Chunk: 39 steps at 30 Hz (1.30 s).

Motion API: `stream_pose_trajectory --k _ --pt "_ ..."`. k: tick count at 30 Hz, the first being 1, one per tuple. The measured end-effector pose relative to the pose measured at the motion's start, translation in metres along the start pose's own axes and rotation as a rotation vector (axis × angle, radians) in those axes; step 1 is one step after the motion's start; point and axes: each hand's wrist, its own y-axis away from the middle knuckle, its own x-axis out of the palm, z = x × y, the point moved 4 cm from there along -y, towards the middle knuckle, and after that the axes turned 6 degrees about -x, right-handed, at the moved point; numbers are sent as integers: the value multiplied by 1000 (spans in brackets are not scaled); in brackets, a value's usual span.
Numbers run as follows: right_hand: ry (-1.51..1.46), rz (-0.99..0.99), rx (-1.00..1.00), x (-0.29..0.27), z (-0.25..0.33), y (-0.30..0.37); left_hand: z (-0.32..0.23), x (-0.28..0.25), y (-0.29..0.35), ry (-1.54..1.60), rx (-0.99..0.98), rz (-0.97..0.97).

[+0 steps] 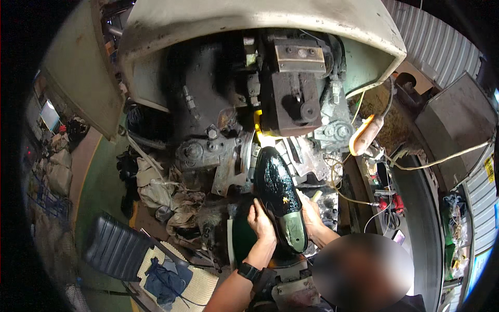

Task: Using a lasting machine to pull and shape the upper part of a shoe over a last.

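Note:
A glossy black shoe upper [272,179] is stretched over a green shoe last [294,233]. It lies lengthwise between my hands, its toe pointing away from me into the jaws of a large, grimy machine [296,99]. My left hand [261,222] grips its left side, with a dark watch on that wrist. Against the right side presses my right hand [311,213], its fingers partly hidden by the last. Metal side plates [231,169] flank the toe, and a dark block hangs above it. Whether the toe touches the machine, I cannot tell.
A lit orange-cased lamp [365,136] hangs right of the jaws on a cable. Crumpled cloth [156,187] lies at the left, above a black-backed chair [117,247]. Rightward, a red tool [392,203] rests beside a dark belt [408,208]. A pale hood [260,15] overhangs the machine.

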Motion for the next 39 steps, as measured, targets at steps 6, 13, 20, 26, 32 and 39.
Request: stream_pose_trajectory --k 6,13,20,26,32,39 --pt "30 -59 167 2 2 4 -14 8 9 137 -141 111" --pt "291 150 146 -3 2 34 -27 21 41 166 -450 434" --pt "175 -10 77 -15 -14 33 -31 25 51 54 -242 432" --pt "214 130 -120 -11 -17 31 -21 20 44 -4 -163 417" --pt "474 -46 70 -49 17 41 -51 -59 7 -338 305 288" --pt "350 -285 -169 -140 82 72 -30 -258 -90 -735 25 -75"
